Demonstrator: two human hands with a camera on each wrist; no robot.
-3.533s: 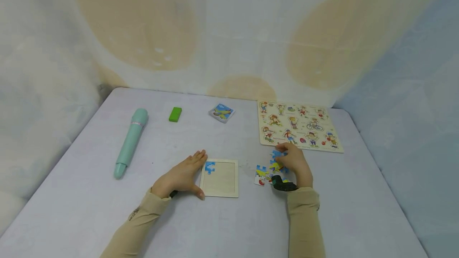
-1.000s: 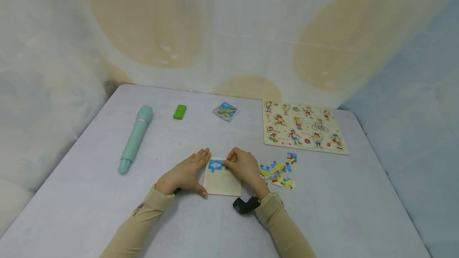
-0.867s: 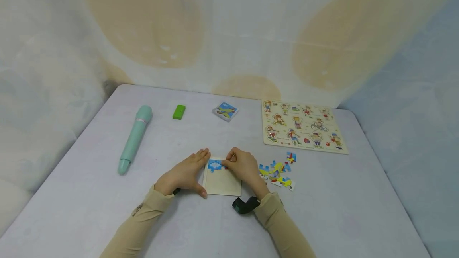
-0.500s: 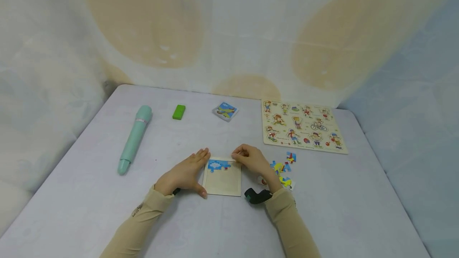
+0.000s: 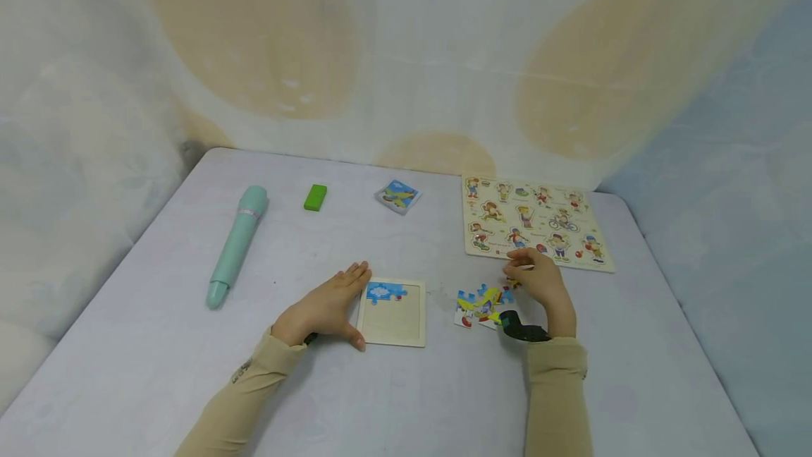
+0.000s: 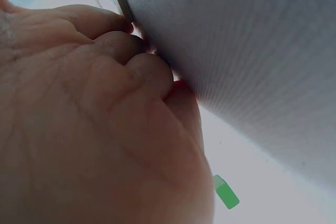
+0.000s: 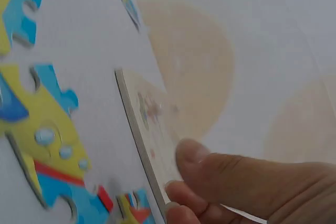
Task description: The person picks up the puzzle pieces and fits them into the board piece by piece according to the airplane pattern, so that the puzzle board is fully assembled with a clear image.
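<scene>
A square wooden puzzle tray (image 5: 391,326) lies before me, with blue sky puzzle pieces (image 5: 383,292) fitted in its upper left. My left hand (image 5: 326,307) rests along the tray's left side, its fingers extended and the thumb near the lower corner. To the right lies a group of loose blue, yellow and white puzzle pieces (image 5: 485,302). Just beyond them is my right hand (image 5: 540,284), bent over a small puzzle piece (image 7: 137,206). In the right wrist view a gap shows between the thumb (image 7: 197,156) and the fingers; nothing is pinched there.
A wooden peg board with sports figures (image 5: 536,221) lies behind the right hand. At the back are a picture card (image 5: 398,196) and a green block (image 5: 315,197). A mint-green microphone-shaped stick (image 5: 237,249) lies at the left.
Blue pieces have been added along the tray's top edge. My right hand has let go there and moved right to the loose pieces. The left hand stays at the tray.
</scene>
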